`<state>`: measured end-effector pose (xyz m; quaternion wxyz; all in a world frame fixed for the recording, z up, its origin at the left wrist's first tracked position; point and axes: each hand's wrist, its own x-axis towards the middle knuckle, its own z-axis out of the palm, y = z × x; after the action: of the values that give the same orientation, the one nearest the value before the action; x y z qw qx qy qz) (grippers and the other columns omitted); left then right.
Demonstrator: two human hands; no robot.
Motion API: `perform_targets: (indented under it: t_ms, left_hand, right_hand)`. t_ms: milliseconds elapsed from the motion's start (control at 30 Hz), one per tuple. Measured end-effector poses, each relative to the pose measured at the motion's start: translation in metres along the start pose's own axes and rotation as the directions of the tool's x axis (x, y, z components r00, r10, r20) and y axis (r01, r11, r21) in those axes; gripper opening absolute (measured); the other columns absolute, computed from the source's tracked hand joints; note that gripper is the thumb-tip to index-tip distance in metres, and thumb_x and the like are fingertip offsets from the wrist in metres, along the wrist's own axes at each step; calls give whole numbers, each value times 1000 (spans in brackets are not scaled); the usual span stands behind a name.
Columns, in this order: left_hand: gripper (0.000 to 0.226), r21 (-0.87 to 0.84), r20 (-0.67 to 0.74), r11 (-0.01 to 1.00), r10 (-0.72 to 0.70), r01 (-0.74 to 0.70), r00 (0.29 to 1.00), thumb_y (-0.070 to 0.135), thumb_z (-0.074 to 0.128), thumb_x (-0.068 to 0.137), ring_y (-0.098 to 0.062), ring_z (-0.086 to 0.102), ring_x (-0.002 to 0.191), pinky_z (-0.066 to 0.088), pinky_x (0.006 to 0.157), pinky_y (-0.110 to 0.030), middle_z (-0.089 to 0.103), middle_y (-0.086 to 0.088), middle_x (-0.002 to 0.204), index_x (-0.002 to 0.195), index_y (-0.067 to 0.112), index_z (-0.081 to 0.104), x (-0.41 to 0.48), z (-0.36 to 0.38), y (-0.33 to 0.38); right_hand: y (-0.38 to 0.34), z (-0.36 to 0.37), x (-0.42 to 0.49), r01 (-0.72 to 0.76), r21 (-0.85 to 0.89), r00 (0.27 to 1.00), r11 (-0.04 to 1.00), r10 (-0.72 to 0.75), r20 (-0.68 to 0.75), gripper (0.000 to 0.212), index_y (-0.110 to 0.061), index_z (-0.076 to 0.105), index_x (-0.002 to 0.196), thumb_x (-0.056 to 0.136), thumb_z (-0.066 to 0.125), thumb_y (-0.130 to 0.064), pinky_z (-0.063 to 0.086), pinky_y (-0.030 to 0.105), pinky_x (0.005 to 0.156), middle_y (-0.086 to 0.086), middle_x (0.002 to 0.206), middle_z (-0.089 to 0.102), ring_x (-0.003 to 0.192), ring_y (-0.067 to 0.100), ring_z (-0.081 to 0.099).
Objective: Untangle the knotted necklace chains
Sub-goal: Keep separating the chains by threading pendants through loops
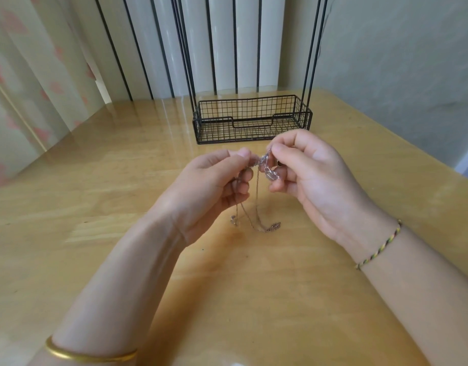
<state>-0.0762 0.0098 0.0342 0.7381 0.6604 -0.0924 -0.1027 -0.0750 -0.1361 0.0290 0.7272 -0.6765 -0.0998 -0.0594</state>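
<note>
Left hand and right hand hover close together, pinching with curled fingers.

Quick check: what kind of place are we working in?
Most likely a room at home, not a workshop: a glossy wooden table, flowered curtains on the left, and a black wire basket at its far edge. The left hand and right hand pinch the chains over it.

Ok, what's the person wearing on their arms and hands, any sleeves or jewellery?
No sleeves in view: the left forearm and right forearm are bare. A plain gold bangle circles the left forearm, low in the frame. A thin twisted cord bracelet, with green, yellow and dark strands, sits at the right wrist. The left grip and right grip show no rings or gloves.
</note>
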Motion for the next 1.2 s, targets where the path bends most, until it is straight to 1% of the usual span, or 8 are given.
perform_targets:
  t_ms: [167, 300, 400, 533, 867, 967, 1133, 1200]
  left_hand:
    - [9, 173, -46, 983, 75, -66, 996, 11, 59, 90, -5, 45, 60, 46, 69, -22, 52, 13, 59, 85, 13, 65, 1, -2, -3]
    - [12, 180, -82, 978, 121, -105, 989, 7, 60, 90, -3, 49, 61, 46, 66, -23, 56, 10, 69, 82, 16, 63, 1, -2, -3]
    - [13, 169, -86, 976, 154, -138, 984, 5, 60, 89, -6, 52, 66, 43, 63, -23, 62, 4, 80, 83, 15, 61, 1, -2, -3]
    - [13, 159, -56, 974, 174, -163, 983, 4, 56, 91, -8, 53, 69, 40, 60, -22, 69, 4, 74, 86, 16, 58, -1, -1, -2]
    - [15, 140, -63, 977, 170, -160, 983, 6, 50, 95, -11, 57, 65, 43, 69, -26, 59, 5, 66, 88, 14, 59, -1, 1, -1]
    - [15, 106, -53, 984, 151, -145, 987, 5, 48, 96, -10, 50, 55, 44, 61, -21, 55, 3, 65, 88, 12, 59, -2, 2, 1]
    - [7, 107, -77, 990, 103, -95, 992, 8, 58, 91, -6, 38, 48, 36, 57, -21, 53, 3, 70, 90, 16, 58, -2, -1, 1]
    - [16, 171, -75, 980, 114, -100, 991, 9, 68, 85, -5, 40, 50, 34, 54, -20, 55, 5, 70, 90, 19, 58, -1, -4, 0]
  right_hand:
    - [-1, 0, -2, 10, -15, 1000, 1000, -10, -2, 10, -12, 54, 87, 95, 48, -8, 35, 23, 48, 5, 74, 56, 46, 9, 35]
    - [-3, -1, -3, 17, -72, 1000, 997, -18, -17, 13, -16, 55, 83, 95, 51, -12, 27, 13, 41, 4, 70, 57, 40, 3, 35]
    - [-4, -3, -2, 35, -139, 999, 990, -40, -31, 13, -17, 57, 82, 93, 53, -11, 33, 11, 41, 0, 65, 53, 38, 0, 43]
    - [-5, -5, -1, -3, -139, 999, 990, -5, -54, 13, -14, 58, 80, 91, 55, -10, 31, 10, 38, -2, 61, 43, 36, 1, 38]
    - [-13, -3, -5, -16, -146, 999, 989, 20, 26, 15, -14, 59, 72, 86, 62, -10, 33, 7, 38, -20, 39, 45, 38, -4, 46]
    - [-14, -2, -6, 5, -176, 999, 984, 4, 51, 11, -12, 63, 74, 85, 64, -9, 32, 7, 40, -17, 40, 46, 38, -2, 45]
    - [-11, -3, -4, -5, -178, 1000, 984, 8, 16, 9, -11, 63, 77, 86, 63, -10, 32, 5, 40, -19, 39, 46, 38, -4, 46]
    - [-11, -3, -4, -16, -170, 1000, 985, 19, 11, 10, -11, 62, 76, 86, 63, -10, 33, 6, 40, -19, 39, 46, 38, -5, 47]
